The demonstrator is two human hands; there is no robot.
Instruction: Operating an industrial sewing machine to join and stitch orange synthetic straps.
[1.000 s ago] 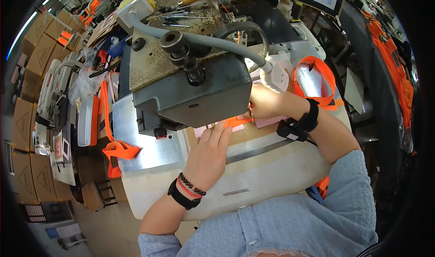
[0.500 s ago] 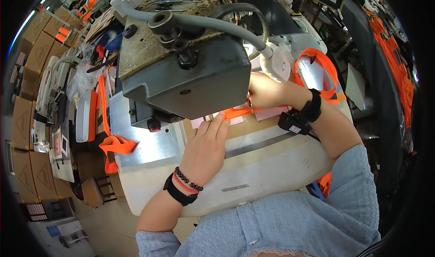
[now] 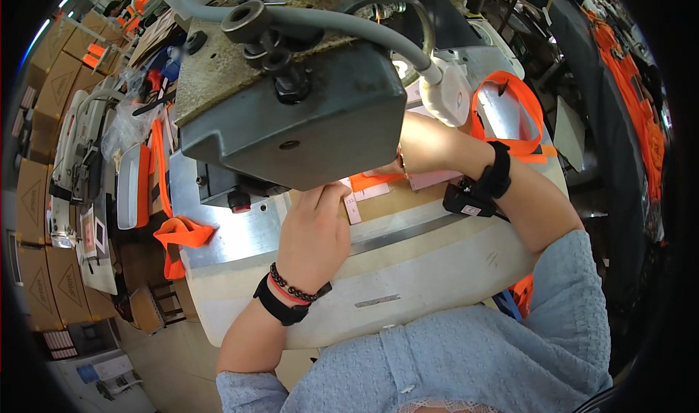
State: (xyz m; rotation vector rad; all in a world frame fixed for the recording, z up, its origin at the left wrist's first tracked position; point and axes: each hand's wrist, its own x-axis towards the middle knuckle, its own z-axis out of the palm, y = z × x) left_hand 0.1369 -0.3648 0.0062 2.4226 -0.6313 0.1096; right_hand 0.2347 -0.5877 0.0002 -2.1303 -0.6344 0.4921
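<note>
Under the dark head of a sewing machine [image 3: 291, 133], an orange strap [image 3: 369, 181] lies over pink guide strips [image 3: 352, 208] on a tan board. My left hand [image 3: 314, 227] is at the strap's left end, its fingers curled in; the fingertips are hidden, so what they grip does not show. From the right, my right hand [image 3: 428, 145] reaches in beside the strap, bent and closed. A narrow metal piece [image 3: 402, 158] shows at its edge, too small to name. The machine head hides most of the right fingers.
A white lamp [image 3: 445, 96] on a grey flexible neck hangs just above my right hand. An orange strap loop [image 3: 535, 114] lies at the right of the metal bed. More orange strap [image 3: 183, 232] hangs over the left edge, near a white-and-orange tray [image 3: 134, 187].
My left hand has drawn slightly left, and its stretched fingers have curled in, uncovering a pink strip. My right hand stays nearly in place. The machine head appears shifted slightly left.
</note>
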